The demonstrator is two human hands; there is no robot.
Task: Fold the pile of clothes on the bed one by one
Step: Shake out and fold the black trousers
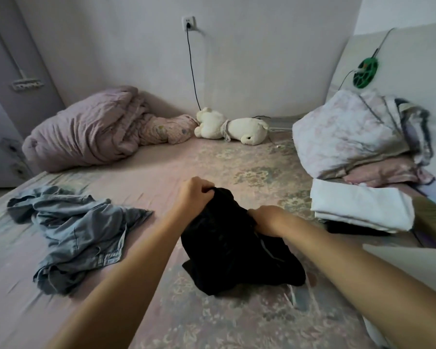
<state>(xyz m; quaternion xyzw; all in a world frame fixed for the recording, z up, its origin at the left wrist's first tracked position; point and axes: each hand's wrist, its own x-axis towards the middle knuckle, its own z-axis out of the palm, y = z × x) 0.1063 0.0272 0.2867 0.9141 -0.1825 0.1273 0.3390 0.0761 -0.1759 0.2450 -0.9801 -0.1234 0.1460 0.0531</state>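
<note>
A crumpled black garment (234, 250) hangs in front of me over the middle of the bed (161, 172), its lower part bunched on the sheet. My left hand (195, 195) grips its top edge, lifted highest. My right hand (268, 220) grips the cloth a little lower and to the right. A rumpled blue-grey denim garment (73, 233) lies unfolded on the bed to the left. At the right, a folded white piece (360, 205) sits on top of something dark.
A bunched lilac quilt (91, 129) lies at the back left. A white soft toy (232, 127) is by the wall. A floral bedding pile (358, 134) stands at the back right. A black cable (192, 69) hangs from a wall socket.
</note>
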